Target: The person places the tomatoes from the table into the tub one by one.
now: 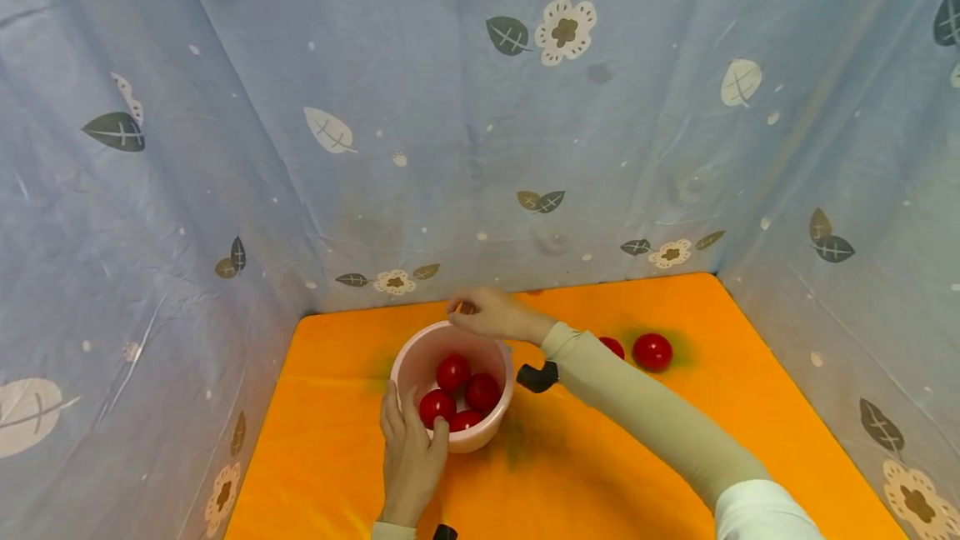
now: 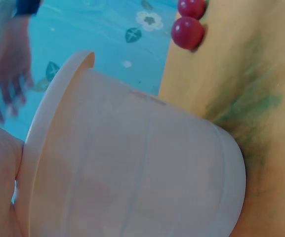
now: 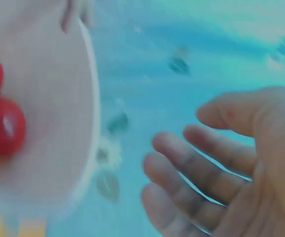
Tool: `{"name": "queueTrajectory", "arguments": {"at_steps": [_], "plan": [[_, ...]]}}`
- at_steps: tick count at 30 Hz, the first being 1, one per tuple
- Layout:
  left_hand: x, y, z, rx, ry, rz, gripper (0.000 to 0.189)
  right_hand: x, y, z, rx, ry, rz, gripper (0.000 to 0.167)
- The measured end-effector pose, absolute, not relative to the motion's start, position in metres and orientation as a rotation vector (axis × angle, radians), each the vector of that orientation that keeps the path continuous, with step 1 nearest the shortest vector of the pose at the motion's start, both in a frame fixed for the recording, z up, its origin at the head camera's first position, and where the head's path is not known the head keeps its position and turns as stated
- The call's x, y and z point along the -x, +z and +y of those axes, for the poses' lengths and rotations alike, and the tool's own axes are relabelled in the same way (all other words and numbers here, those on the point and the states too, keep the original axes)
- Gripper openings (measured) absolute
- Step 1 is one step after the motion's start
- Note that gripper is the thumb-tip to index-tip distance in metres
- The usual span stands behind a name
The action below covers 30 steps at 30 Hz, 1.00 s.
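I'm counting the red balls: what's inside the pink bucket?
Four red balls show inside the pink bucket, the nearest only partly visible. Anything beneath them is covered, and the left hand hides part of the bucket's near side.

The right sleeve (image 1: 652, 411) was beige and close-fitting; a white outer sleeve (image 1: 761, 513) adjoined its upper end. A curved black fitting (image 1: 537, 377) projected nearby. The left cuff (image 1: 393, 532) was beige.
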State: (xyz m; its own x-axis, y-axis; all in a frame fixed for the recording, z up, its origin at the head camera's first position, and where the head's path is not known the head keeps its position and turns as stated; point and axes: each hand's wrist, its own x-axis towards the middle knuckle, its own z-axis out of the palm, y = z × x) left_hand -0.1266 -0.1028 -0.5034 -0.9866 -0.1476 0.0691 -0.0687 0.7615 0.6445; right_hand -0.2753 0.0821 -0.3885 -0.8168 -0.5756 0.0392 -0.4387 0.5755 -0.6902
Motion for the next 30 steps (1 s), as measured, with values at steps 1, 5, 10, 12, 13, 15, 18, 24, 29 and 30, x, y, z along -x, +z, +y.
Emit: {"name": "queueTrajectory", "arguments": {"at_steps": [1,5,10,12,13,15,18,24,29,30], "plan": [[0.126,-0.504,-0.103,-0.181,-1.036,-2.842,0.066,0.276,-0.387,0.096,0.813,-1.113,2.664,0.023],[0.126,-0.505,-0.102,-0.207,-1.046,-2.858,0.066,0.276,-0.395,0.159,0.582,-1.161,2.825,0.022],[0.127,-0.505,-0.103,-0.216,-1.05,-2.866,0.065,0.269,-0.421,0.227,0.29,-0.982,2.897,0.035],[0.128,-0.504,-0.103,-0.212,-1.058,-2.859,0.065,0.266,-0.436,0.246,0.215,-0.891,2.905,0.042],[0.128,-0.504,-0.103,-0.209,-1.062,-2.86,0.065,0.264,-0.445,0.254,0.189,-0.858,2.906,0.044],[0.127,-0.505,-0.102,-0.206,-1.062,-2.857,0.065,0.261,-0.463,0.266,0.16,-0.791,2.912,0.049],[0.127,-0.504,-0.102,-0.201,-1.053,-2.843,0.065,0.257,-0.485,0.273,0.113,-0.706,2.911,0.055],[0.127,-0.505,-0.1,-0.208,-1.037,-2.823,0.064,0.245,-0.513,0.274,0.07,-0.593,2.87,0.07],[0.128,-0.505,-0.099,-0.218,-1.036,-2.83,0.065,0.242,-0.526,0.271,0.019,-0.575,2.838,0.071],[0.128,-0.504,-0.1,-0.215,-1.033,-2.828,0.065,0.242,-0.529,0.271,0.006,-0.582,2.833,0.071]]}}
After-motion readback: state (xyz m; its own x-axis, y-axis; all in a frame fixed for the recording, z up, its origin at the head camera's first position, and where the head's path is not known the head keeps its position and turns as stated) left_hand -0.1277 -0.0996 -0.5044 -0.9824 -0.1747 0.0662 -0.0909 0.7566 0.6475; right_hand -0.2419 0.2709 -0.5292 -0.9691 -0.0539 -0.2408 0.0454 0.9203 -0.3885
